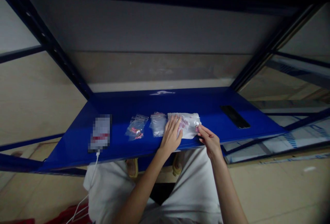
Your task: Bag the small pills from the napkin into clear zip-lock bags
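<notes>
My left hand (172, 135) lies with its fingers stretched over the left part of a white cloth or soft pouch (190, 134). Loose pink bead-like pieces (183, 123) show on the white surface beside those fingers. At the white piece's right edge, my right hand (210, 139) pinches with thumb and forefinger at a small pink bead-like piece (197, 128). Just left of my left hand is a stack of clear zip bags (157, 125). Farther left, other clear zip bags (136, 127) hold small pink pieces.
All this rests on a blue shelf (123, 103) with blue uprights on both sides. A dark phone (235, 116) lies on the right. A blurred-out device (100, 132) with a white cable (95, 170) sits at the left. My knees are below the shelf's front edge.
</notes>
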